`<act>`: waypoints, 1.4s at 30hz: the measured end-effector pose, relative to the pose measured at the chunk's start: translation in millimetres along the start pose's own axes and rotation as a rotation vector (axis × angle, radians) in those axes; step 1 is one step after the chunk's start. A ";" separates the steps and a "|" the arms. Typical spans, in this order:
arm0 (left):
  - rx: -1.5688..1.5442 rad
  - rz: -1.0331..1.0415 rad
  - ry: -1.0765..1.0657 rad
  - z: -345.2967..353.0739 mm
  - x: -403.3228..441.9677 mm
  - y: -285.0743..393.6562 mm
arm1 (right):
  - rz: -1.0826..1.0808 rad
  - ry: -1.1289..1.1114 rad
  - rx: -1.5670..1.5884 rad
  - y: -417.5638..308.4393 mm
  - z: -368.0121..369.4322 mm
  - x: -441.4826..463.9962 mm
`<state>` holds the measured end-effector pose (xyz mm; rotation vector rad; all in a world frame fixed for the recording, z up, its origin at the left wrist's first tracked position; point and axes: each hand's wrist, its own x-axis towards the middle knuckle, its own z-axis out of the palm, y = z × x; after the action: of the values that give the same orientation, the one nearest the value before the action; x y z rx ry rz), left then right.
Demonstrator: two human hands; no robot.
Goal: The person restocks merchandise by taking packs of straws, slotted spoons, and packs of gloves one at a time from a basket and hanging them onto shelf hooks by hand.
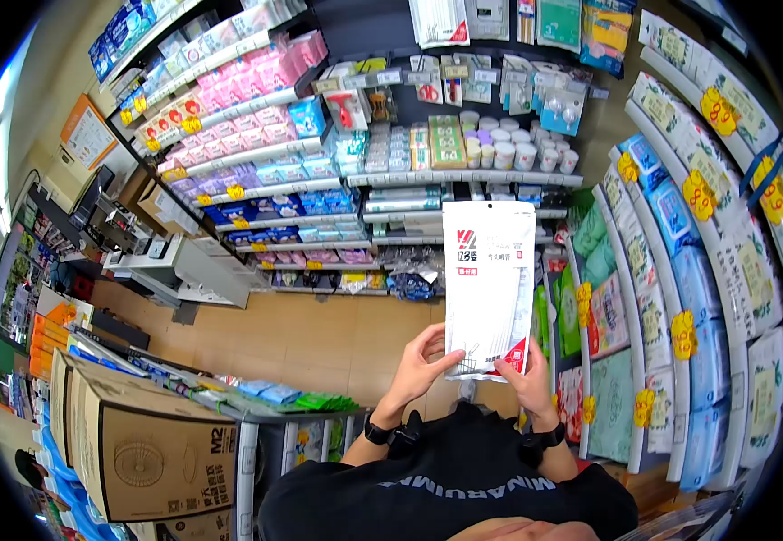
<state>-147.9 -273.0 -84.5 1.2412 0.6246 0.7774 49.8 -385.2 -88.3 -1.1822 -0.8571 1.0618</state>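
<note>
A white plastic packet (489, 279) with red and black print and a clear lower window stands upright in front of me. My left hand (424, 361) grips its lower left edge, thumb on the front. My right hand (528, 386) pinches the lower right corner beside a red triangle, thumb also on the front. Thin white sticks show through the window. Behind the packet's top is a shelf (391, 178) with cups and small boxes.
Shelves of pink and blue packs (256, 149) rise at the left. Tissue and wipe packs (698, 270) fill curved shelves at the right. A large cardboard box (152, 451) stands lower left, near a low rack with green packs (324, 401). Tiled floor (319, 338) lies between.
</note>
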 end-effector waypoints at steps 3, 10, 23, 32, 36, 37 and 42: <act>0.001 0.056 0.023 6.2 34.8 1.6 | -0.077 -0.011 -0.049 -6.0 -15.1 34.7; -0.049 0.173 0.118 30.5 98.4 3.5 | -0.258 -0.011 -0.154 -29.1 -36.2 94.2; -0.145 0.252 0.170 53.7 167.9 12.8 | -0.331 -0.060 -0.043 -51.1 -63.1 191.8; -0.065 0.354 0.228 28.8 252.5 64.2 | -0.570 -0.024 -0.082 -94.6 -33.6 280.0; -0.008 0.439 0.223 9.5 302.4 90.1 | -0.669 0.018 -0.181 -117.5 -25.6 330.2; -0.006 0.444 0.221 4.3 313.1 97.0 | -0.734 0.030 -0.318 -122.4 -24.6 343.3; 0.088 0.526 0.191 -21.9 368.5 133.2 | -0.853 0.070 -0.456 -149.5 -9.8 403.2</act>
<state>32.4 52.8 39.3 1.4441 0.4906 1.3290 206.5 -9.8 51.3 -1.0353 -1.4178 0.1273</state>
